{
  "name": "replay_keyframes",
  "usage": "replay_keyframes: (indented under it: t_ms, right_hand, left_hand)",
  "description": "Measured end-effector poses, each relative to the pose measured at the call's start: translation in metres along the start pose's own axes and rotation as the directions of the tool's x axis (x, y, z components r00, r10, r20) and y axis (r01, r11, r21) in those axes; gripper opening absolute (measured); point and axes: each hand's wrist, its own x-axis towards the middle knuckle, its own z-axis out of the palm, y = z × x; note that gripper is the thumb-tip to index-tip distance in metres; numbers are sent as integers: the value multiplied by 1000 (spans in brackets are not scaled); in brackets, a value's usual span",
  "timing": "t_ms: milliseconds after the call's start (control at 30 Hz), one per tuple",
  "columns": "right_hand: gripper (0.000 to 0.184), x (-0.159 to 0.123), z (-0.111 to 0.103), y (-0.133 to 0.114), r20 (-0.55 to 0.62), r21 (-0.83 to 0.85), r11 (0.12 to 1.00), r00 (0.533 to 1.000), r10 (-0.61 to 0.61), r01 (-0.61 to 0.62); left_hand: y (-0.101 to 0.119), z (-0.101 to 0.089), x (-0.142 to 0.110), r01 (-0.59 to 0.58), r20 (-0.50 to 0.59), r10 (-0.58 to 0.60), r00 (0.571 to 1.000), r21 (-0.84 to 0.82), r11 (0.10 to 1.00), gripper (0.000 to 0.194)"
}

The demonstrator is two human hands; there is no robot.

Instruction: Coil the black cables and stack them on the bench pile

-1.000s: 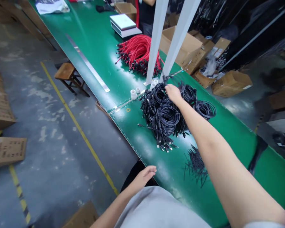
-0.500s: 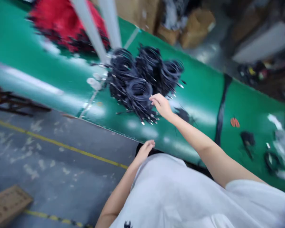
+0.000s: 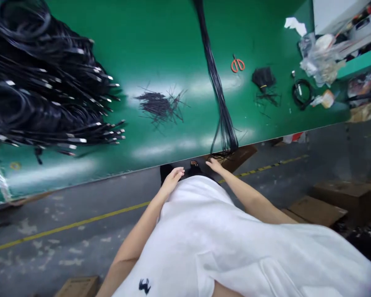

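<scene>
My left hand (image 3: 174,178) is held in front of my white shirt, below the table edge. Its fingers are loosely stretched and nothing is in them. My right hand (image 3: 215,165) is just below the same edge, fingers apart, close to the drooping ends of a long bundle of black cables (image 3: 215,82). Whether a fingertip touches these ends I cannot tell. The bundle lies across the green table (image 3: 173,53) and its near end hangs over the edge. Between it and the heaped coils of black cable (image 3: 46,78) at left lies a pile of short black ties (image 3: 159,106).
Orange-handled scissors (image 3: 237,64) lie right of the long bundle. Beyond them are a banded bunch of black ties (image 3: 264,78), one coiled cable (image 3: 302,94) and clear plastic bags (image 3: 320,57). Cardboard boxes (image 3: 317,210) stand on the floor at right.
The view has swung right and nearer the table. My right hand has left the coiled cables and dropped to the table edge by the long bundle. My left hand stays near my waist.
</scene>
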Motion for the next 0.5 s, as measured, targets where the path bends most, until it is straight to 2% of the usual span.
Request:
replay_keyframes:
  t_ms: [67, 133, 200, 233, 300, 367, 433, 467, 500]
  right_hand:
    - [25, 11, -3, -9, 94, -27, 996, 992, -82, 85]
    - [27, 6, -8, -15, 155, -27, 980, 969, -190, 196]
    - [30, -10, -24, -13, 164, -13, 958, 946, -281, 287]
    - [31, -20, -36, -8, 128, 4, 947, 939, -320, 322]
    - [35, -42, -67, 6, 13, 86, 921, 924, -382, 379]
    - [37, -66, -105, 25, -83, 244, 873, 906, -415, 423]
    - [39, -88, -151, 44, -155, 409, 787, 885, -439, 462]
    - [39, -97, -176, 52, -231, 449, 738, 863, -449, 504]
    - [38, -103, -204, 60, -358, 441, 690, 817, -452, 575]
  left_hand:
    - [-4, 35, 13, 16, 0, -16, 1000, 92, 996, 46]
    - [-4, 66, 25, 39, -23, -36, 999, 121, 992, 54]
    - [2, 93, 39, 7, -38, -3, 999, 125, 992, 69]
    - [8, 105, 46, -42, -29, 46, 998, 131, 990, 75]
    - [24, 129, 61, -175, 41, 171, 984, 139, 975, 74]
    - [41, 152, 75, -262, 183, 238, 954, 116, 958, 49]
    - [57, 172, 81, -278, 314, 240, 919, 82, 957, 21]
    - [62, 180, 81, -279, 353, 238, 905, 67, 958, 21]
    - [66, 187, 77, -283, 370, 244, 897, 56, 957, 25]
